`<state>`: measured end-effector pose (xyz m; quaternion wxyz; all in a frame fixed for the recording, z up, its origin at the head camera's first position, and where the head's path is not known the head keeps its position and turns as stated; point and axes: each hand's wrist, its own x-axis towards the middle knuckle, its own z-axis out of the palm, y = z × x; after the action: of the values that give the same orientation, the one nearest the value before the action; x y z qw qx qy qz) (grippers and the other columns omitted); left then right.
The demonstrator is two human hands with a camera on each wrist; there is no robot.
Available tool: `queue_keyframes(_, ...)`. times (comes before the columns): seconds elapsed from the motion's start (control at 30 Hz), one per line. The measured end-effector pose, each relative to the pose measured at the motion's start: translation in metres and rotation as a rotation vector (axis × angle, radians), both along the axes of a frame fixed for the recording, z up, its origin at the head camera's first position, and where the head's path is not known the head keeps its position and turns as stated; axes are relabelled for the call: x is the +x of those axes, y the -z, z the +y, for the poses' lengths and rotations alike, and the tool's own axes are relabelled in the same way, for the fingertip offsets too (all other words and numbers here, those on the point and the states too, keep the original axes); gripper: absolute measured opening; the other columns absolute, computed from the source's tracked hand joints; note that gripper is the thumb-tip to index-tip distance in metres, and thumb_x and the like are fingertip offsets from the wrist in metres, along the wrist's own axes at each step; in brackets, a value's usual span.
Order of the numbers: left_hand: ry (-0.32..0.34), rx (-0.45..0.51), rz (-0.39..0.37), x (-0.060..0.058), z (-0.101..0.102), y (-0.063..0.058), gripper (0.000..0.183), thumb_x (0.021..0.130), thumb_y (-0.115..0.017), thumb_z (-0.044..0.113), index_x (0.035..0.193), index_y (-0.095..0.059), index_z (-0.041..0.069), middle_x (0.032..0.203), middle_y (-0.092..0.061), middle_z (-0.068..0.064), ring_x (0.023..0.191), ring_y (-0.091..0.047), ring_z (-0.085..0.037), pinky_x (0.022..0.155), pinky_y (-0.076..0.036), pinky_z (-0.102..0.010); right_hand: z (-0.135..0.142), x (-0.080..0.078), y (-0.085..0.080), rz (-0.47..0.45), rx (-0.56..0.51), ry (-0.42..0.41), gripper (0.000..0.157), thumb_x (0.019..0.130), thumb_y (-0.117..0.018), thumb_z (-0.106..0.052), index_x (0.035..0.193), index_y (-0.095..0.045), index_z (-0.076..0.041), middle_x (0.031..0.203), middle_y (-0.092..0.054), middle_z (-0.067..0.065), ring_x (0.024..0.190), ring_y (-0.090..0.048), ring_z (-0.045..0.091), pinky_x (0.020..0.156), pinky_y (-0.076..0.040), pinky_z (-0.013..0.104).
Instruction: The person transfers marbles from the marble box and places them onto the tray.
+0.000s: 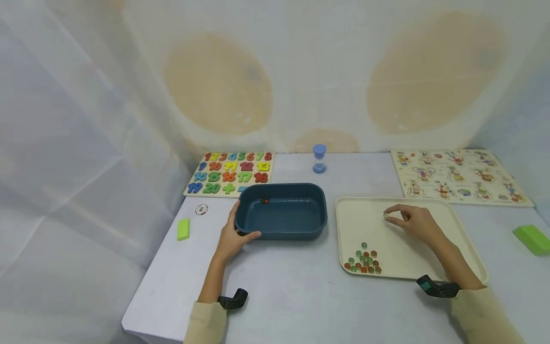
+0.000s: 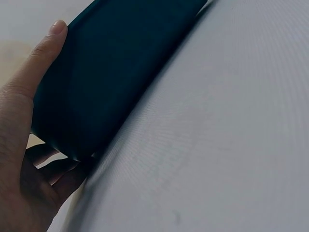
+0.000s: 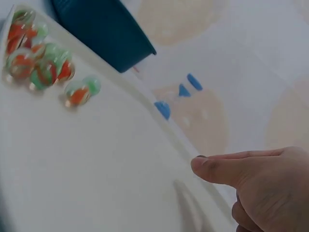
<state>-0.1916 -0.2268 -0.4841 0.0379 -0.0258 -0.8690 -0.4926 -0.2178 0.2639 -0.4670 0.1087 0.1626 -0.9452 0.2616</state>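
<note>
My left hand grips the left end of a dark blue rectangular basin. Its thumb lies along the near side, and in the left wrist view the other fingers reach round the lower corner. One or two small reddish marbles lie inside, near the far wall. Over the cream tray, my right hand pinches a small pale marble between thumb and fingertip. That marble is mostly hidden in the right wrist view. Several green and red-orange glass marbles are gathered in the tray's near left corner.
Behind the basin lies a number puzzle board; a picture board touches the tray's far right side. A blue sand timer stands at the back. A round chip and green blocks lie towards the table's sides.
</note>
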Motion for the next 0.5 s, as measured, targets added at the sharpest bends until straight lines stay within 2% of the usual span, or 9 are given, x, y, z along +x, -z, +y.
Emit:
queue_keyframes(0.13,-0.014,-0.017,0.002,0.000,0.001,-0.001,0.103,0.065,-0.078,0.040,0.141,-0.009,0.040,0.148,-0.020,0.000,0.133,-0.023,-0.025,0.102,-0.025,-0.054,0.010,0.006,0.007,-0.069,0.019,0.018,0.022,0.082,-0.065,-0.029,0.097,-0.068,-0.012,0.052,-0.033,-0.006,0.046,-0.024,0.006,0.043,-0.023,0.023)
queue_keyframes(0.2,-0.022,-0.026,0.009,0.000,0.001,-0.001,0.103,0.065,-0.078,0.039,0.141,-0.009,0.040,0.147,-0.022,0.000,0.133,-0.023,-0.026,0.101,-0.025,-0.054,0.012,0.008,0.009,-0.074,0.031,0.017,0.025,0.082,-0.065,-0.029,0.099,-0.067,-0.012,0.052,-0.033,-0.006,0.046,-0.024,0.006,0.043,-0.023,0.023)
queue_keyframes(0.33,-0.026,-0.034,0.015,0.000,0.002,-0.001,0.103,0.065,-0.078,0.038,0.141,-0.009,0.040,0.147,-0.022,-0.001,0.133,-0.024,-0.027,0.101,-0.025,-0.055,0.009,0.007,0.006,-0.017,0.030,-0.002,0.031,0.079,-0.068,-0.031,0.104,-0.065,-0.013,0.052,-0.033,-0.007,0.045,-0.023,0.004,0.042,-0.024,0.022)
queue_keyframes(0.5,-0.019,-0.030,0.018,0.000,0.001,0.000,0.103,0.065,-0.078,0.039,0.142,-0.010,0.038,0.147,-0.023,-0.001,0.132,-0.024,-0.027,0.101,-0.026,-0.055,-0.018,-0.006,-0.012,0.059,-0.055,-0.064,0.034,0.077,-0.070,-0.031,0.105,-0.064,-0.014,0.051,-0.031,-0.007,0.044,-0.022,0.004,0.040,-0.025,0.022)
